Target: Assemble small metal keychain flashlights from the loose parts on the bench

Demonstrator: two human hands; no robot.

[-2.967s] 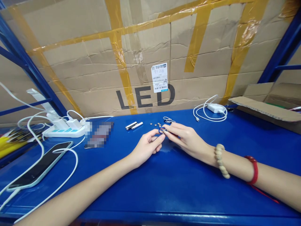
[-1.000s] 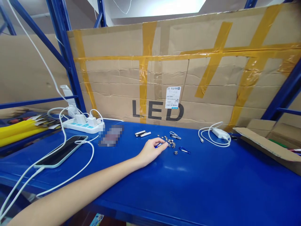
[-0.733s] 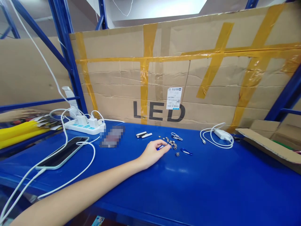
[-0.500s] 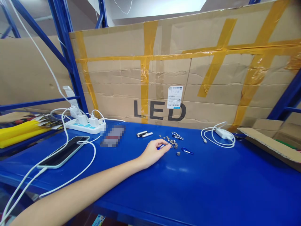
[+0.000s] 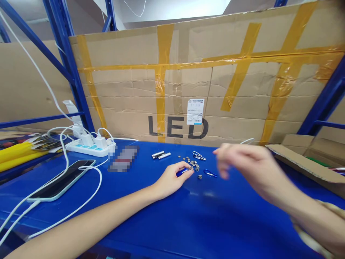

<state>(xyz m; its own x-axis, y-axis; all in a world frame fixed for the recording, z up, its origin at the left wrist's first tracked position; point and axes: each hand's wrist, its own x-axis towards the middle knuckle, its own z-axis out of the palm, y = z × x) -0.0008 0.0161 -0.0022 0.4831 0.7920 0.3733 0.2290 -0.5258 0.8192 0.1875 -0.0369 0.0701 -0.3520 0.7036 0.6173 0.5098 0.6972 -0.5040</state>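
Observation:
My left hand (image 5: 172, 177) rests on the blue tabletop, thumb and fingers closed around a small blue item with a shiny silver end (image 5: 181, 173). Most of that item is hidden by the fingers. Just beyond the fingertips lies a scatter of small round silver pieces that look like button cells (image 5: 194, 163). A blue carabiner (image 5: 210, 173) is to their right, and a silver clip with a dark part (image 5: 198, 155) behind them. Short silver cylinders (image 5: 164, 155) lie at the back. Over the table's right side, my right hand (image 5: 239, 163) is smeared by motion, its fingers unclear.
On the left are a phone (image 5: 61, 181) with white cables, a power strip (image 5: 93, 148) with plugs, and a pixelated flat object (image 5: 123, 159). A taped cardboard panel (image 5: 129, 93) forms the back. An open carton (image 5: 299, 162) stands at right.
My right hand has come into view from the right, passing in front of the white charger. My left hand stays by the small silver pieces. The view has shifted slightly.

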